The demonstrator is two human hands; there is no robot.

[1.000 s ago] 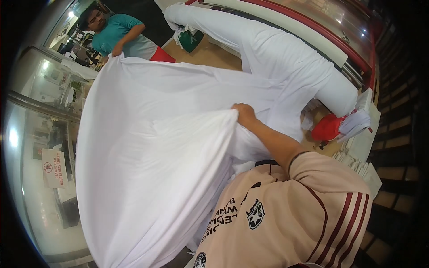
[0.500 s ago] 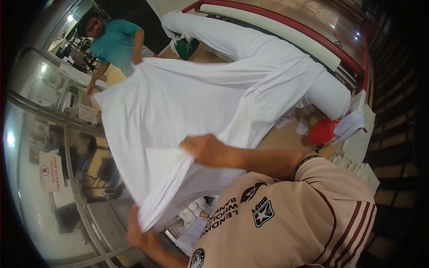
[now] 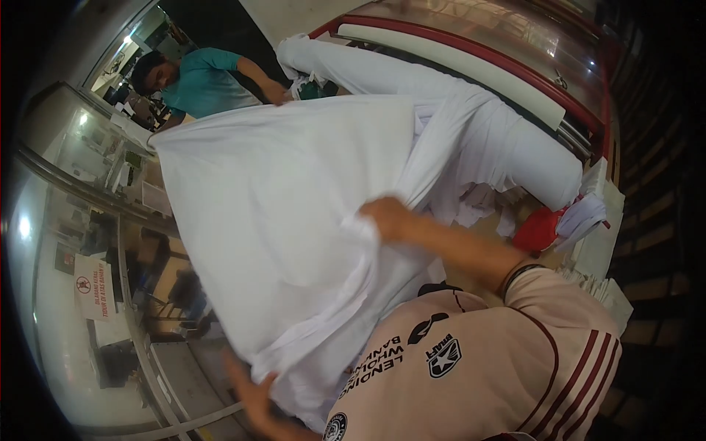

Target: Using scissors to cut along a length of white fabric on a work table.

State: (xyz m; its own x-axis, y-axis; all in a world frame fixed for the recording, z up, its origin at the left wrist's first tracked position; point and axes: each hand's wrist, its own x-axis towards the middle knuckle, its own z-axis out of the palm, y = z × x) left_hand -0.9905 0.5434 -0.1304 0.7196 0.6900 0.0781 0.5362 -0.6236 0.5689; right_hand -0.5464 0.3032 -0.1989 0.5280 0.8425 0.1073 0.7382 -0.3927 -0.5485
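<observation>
A large white cloth [image 3: 287,184] is spread between me and a co-worker in a teal shirt. My right hand [image 3: 386,218] is closed on its near part, which bunches into folds below the fingers. At the cloth's lower left corner is my left hand [image 3: 254,389], slightly blurred. Its thumb and fingers look spread beside the fabric, whose loose edge hangs past them. On the far side the co-worker's hand [image 3: 276,94] lies at the top edge; their other hand is mostly hidden at the far left corner. The cloth's right side runs in folds onto a thick white fabric roll [image 3: 537,151].
Behind the roll stands a red-framed machine [image 3: 588,103] with a white roller. A red cloth [image 3: 539,229] and stacked white pieces [image 3: 603,294] lie at the right. Glass panels [image 3: 51,220] with a sign [image 3: 94,288] line the left side.
My right hand has moved right and slightly up with the cloth. The cloth is spread flatter, and its near edge hangs lower by my left hand. The co-worker's hand has moved right along the far edge.
</observation>
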